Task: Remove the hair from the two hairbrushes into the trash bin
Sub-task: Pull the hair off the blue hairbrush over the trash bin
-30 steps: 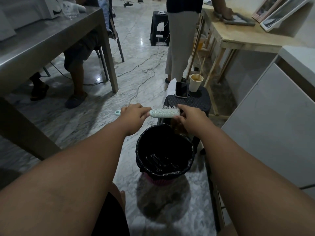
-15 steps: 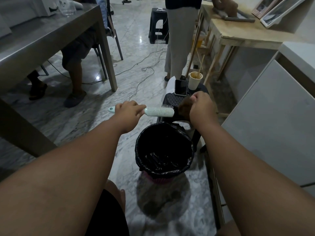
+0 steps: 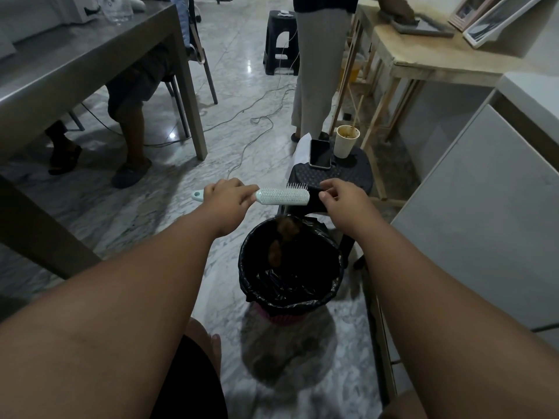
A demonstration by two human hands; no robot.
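Head view: a mint hairbrush [image 3: 282,195] is gripped by its handle in the left hand [image 3: 230,199] above the trash bin [image 3: 291,300]. Brown hair clumps [image 3: 279,240] are seen dropping in; the right hand [image 3: 340,201] is loosely open, empty. A second brush is not visible.

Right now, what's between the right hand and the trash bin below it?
In the head view, only a clump of brown hair at the trash bin rim; the right hand is open, apart from it.

Trash bin [image 3: 290,297] mouth open — stool [image 3: 348,179] crowds its far rim
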